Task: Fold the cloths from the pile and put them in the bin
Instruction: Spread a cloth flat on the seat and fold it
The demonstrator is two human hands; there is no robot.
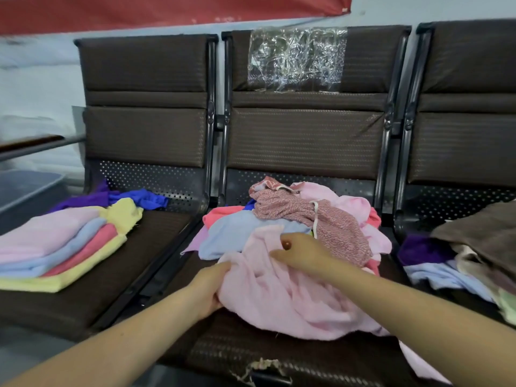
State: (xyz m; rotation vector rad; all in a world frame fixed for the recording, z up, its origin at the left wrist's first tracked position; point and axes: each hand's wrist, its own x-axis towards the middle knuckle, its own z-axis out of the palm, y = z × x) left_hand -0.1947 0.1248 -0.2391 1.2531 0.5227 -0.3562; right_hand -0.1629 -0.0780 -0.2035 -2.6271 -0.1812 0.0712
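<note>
The pink cloth lies crumpled on the front of the middle seat, bunched into a loose mound with no clear long axis; one corner trails off toward the lower right, over the seat's front edge. The left hand grips its left edge, fingers curled into the fabric. The right hand pinches a fold at the top of the mound, thumb upward and fingers closed on the cloth.

Just behind the pink cloth sits the pile, a heap of unfolded pieces touching it: a light blue cloth, a coral one, a speckled pink knit piece with a white cord, and more pale pink at the back.

On the left seat rests a folded stack of flat cloths, pink on top, then blue, coral and yellow, its long side running from near left to far right. Behind it lie loose purple and blue cloths. On the right seat is another heap with brown, purple, pale blue and light green pieces.

The three seats are joined in a row, dark brown padding on black perforated metal frames. The middle backrest carries a patch of crinkled clear plastic. The middle seat's front edge is torn. Behind stands a pale wall with a red strip along the top. At far left a grey bin shows in part.
</note>
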